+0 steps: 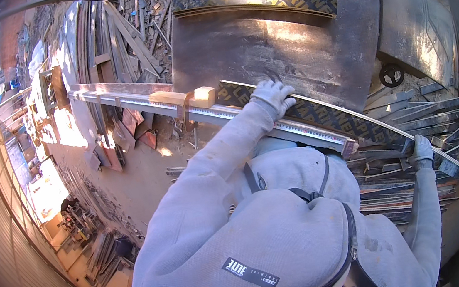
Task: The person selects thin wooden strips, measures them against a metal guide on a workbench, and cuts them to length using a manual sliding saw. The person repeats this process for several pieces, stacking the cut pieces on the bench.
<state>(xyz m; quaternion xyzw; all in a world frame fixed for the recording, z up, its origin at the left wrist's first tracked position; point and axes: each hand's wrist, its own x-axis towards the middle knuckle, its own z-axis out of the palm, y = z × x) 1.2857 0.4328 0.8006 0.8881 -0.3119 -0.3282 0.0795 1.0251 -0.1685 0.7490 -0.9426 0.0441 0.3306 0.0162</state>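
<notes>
A long dark plywood strip [326,114] with yellow print and a pale edge slants from the middle of the head view toward the lower right. My left hand [275,98], in a pale glove, lies on the strip near its left end, fingers spread toward its far edge. Farther along, the gloved right hand [422,150] grips the strip close to its right end; its underside fingers are hidden. Alongside the strip runs a metal fence rail [225,114] with a measuring scale. A wooden block [204,97] sits on the rail, left of my left hand.
The metal saw table [227,49] holds more printed plywood strips [256,6] at its far side. A black handwheel [392,75] is at the right. Offcuts [401,183] are heaped below my right hand, and long scrap strips [102,44] lie at the far left.
</notes>
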